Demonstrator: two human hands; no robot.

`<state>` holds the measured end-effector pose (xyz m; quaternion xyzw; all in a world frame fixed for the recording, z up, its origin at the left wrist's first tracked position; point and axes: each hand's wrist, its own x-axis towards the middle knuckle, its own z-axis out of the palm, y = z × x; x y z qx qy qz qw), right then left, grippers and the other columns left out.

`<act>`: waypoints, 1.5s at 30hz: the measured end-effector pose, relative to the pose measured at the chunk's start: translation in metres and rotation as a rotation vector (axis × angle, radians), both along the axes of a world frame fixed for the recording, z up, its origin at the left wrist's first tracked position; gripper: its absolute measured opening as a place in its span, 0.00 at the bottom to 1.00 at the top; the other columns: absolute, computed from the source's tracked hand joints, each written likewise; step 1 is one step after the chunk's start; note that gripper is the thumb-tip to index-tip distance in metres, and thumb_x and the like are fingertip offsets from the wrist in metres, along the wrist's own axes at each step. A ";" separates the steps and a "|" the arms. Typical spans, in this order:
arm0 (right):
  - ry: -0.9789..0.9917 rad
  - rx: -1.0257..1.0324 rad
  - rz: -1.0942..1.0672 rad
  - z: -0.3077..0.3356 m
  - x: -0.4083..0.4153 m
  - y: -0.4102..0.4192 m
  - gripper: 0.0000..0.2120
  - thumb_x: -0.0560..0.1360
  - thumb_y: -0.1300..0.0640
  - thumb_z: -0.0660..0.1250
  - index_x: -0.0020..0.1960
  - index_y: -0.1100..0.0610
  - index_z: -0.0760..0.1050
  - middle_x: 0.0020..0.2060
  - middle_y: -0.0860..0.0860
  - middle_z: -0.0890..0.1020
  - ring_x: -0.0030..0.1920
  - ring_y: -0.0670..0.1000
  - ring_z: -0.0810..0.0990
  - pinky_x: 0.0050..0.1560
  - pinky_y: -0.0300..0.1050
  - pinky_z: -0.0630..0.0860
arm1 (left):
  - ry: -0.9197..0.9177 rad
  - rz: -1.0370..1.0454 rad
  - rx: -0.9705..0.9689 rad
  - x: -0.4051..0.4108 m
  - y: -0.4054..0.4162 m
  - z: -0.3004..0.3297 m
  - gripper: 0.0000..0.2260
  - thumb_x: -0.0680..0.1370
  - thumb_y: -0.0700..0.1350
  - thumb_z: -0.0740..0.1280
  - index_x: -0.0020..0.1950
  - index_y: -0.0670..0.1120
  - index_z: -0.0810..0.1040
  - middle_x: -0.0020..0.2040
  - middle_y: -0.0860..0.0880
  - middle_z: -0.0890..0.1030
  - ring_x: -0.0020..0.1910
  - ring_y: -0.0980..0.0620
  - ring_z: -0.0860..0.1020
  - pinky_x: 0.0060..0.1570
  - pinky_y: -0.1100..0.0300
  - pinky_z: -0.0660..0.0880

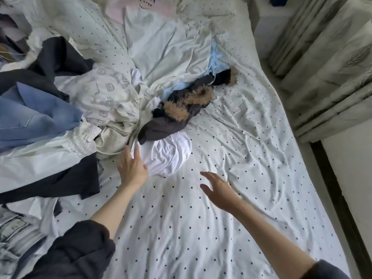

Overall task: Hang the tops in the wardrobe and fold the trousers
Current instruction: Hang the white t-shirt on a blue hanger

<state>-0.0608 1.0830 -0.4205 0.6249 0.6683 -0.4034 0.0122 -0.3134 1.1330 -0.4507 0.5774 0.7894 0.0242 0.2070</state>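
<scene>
A crumpled white garment [169, 156] lies in the middle of the dotted bed sheet [201, 228]. My left hand [131, 168] reaches over its left edge with straight fingers, touching or just above the cloth. My right hand [218, 190] hovers open over the bare sheet, to the right of the white garment and apart from it. Behind the white garment lies a dark jacket with a brown fur trim [181, 109]. A heap of clothes fills the left side: blue jeans [34, 121], a cream patterned garment [108, 97], and dark navy pieces [60, 182].
A pale duvet [165, 47] and a light blue cloth [216, 59] lie bunched at the head of the bed. Curtains [322, 57] hang along the right side past the bed edge. Grey washed jeans [14, 234] lie at the lower left.
</scene>
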 end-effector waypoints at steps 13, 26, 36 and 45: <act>0.181 0.040 -0.257 0.019 -0.025 0.001 0.15 0.79 0.57 0.63 0.65 0.55 0.73 0.58 0.51 0.79 0.57 0.49 0.78 0.54 0.36 0.70 | -0.483 -0.025 0.173 0.023 -0.002 0.046 0.11 0.74 0.38 0.68 0.34 0.41 0.68 0.30 0.44 0.66 0.31 0.50 0.63 0.29 0.61 0.56; 0.444 0.310 -0.464 0.119 0.037 -0.095 0.20 0.72 0.52 0.71 0.63 0.50 0.73 0.52 0.44 0.79 0.53 0.43 0.77 0.50 0.30 0.70 | -0.711 -0.460 0.499 0.133 -0.090 0.216 0.16 0.74 0.45 0.70 0.31 0.41 0.70 0.25 0.50 0.69 0.27 0.57 0.64 0.29 0.65 0.61; 0.507 0.515 -0.694 0.161 0.111 -0.255 0.13 0.69 0.47 0.73 0.51 0.51 0.78 0.45 0.49 0.83 0.47 0.48 0.82 0.50 0.53 0.78 | -0.788 -0.907 0.408 0.249 -0.238 0.285 0.08 0.74 0.45 0.71 0.42 0.40 0.82 0.33 0.48 0.80 0.32 0.53 0.73 0.34 0.71 0.68; 0.360 0.808 -1.141 0.196 0.188 -0.418 0.06 0.72 0.58 0.72 0.40 0.48 0.78 0.34 0.42 0.82 0.38 0.38 0.77 0.43 0.30 0.71 | -0.743 -1.297 0.235 0.356 -0.348 0.286 0.07 0.74 0.47 0.70 0.44 0.45 0.84 0.40 0.46 0.81 0.42 0.53 0.74 0.47 0.62 0.70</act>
